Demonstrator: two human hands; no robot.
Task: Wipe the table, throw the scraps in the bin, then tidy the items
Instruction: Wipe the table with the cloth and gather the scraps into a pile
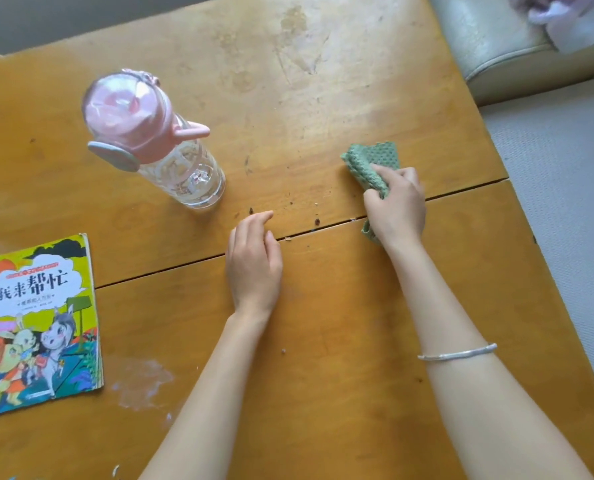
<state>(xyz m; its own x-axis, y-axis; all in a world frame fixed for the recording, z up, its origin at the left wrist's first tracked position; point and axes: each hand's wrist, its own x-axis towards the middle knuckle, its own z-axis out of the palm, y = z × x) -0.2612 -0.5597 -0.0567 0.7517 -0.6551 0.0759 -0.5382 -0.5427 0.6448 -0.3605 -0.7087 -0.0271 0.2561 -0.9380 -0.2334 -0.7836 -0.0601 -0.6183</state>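
My right hand [395,206] grips a bunched green knitted cloth [370,162] and holds it down on the wooden table [323,98], right of centre. My left hand [254,258] rests on the table to its left, fingers loosely curled, holding nothing. Small dark scraps [318,221] lie scattered along the seam between the two hands. A clear bottle with a pink lid [150,140] stands at the left. A colourful children's book [36,323] lies flat at the near left edge.
A pale sofa cushion [496,46] with a bundle of light fabric [565,19] sits beyond the table's right corner. Grey floor [565,185] runs along the right side. A whitish smear [143,382] marks the table by the book.
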